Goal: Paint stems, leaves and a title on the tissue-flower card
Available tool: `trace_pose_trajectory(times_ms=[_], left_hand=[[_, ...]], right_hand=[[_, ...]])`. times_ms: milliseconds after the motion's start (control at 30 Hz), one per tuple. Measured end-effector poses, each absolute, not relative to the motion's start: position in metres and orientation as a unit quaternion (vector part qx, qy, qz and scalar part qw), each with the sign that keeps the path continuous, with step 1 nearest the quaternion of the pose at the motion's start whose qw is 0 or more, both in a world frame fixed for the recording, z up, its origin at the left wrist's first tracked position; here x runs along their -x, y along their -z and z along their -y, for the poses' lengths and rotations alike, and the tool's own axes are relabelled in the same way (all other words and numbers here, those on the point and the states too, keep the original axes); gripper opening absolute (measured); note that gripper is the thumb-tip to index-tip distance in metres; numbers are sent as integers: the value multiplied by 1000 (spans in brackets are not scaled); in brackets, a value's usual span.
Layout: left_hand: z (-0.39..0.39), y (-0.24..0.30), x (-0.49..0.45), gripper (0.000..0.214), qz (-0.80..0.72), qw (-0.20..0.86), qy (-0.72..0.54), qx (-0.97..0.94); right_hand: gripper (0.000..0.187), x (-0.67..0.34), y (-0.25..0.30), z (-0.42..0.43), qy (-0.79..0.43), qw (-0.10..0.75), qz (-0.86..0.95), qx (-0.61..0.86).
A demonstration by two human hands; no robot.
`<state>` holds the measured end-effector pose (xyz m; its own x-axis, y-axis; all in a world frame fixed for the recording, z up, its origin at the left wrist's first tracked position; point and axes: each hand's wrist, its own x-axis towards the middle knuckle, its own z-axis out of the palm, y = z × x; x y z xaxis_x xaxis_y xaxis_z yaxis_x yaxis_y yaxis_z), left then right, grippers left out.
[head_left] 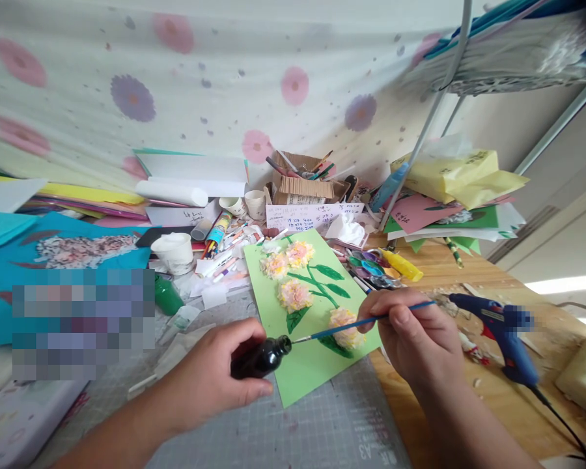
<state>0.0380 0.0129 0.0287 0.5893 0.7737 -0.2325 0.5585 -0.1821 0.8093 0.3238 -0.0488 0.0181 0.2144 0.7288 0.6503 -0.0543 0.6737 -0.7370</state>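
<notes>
My left hand (219, 368) is wrapped round a small dark bottle (260, 359), tilted with its open mouth to the right. My right hand (415, 335) pinches a thin blue paintbrush (351, 324). The brush's tip is at the bottle's mouth; whether it touches the rim I cannot tell. Behind both hands lies a light green sheet (293, 385) with crumpled pink and yellow paper flowers (295, 295) and painted green stems and leaves (326, 272). The right hand covers part of the sheet's right edge.
A grey cutting mat (332, 426) lies under the sheet. To the right is a blue glue gun (498, 332) with its cord. A white cup (172, 254) and a green paint bottle (167, 294) stand left. Behind are pens, a paint palette (374, 268) and a cardboard box (303, 189).
</notes>
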Motion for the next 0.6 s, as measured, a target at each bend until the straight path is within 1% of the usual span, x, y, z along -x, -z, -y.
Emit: trace_pose_trajectory(times_ms=[167,300,500,600], left_hand=[[-15,-28,-36,29,-435,465,-105,-764],[-15,-27,-36,30,-437,464,-105,-763],[-17,-28,-35,29,-428,458,-92,-774],[-19,-26,-35,31,-431,452,-99,-775]], right_hand=[[16,-328,-18,52,-247,712,578,313],[16,-328,-21,53,-252,716,564,325],[16,-333,-29,44,-242,769,510,301],[20,-350,-36,37,-230,776,470,352]])
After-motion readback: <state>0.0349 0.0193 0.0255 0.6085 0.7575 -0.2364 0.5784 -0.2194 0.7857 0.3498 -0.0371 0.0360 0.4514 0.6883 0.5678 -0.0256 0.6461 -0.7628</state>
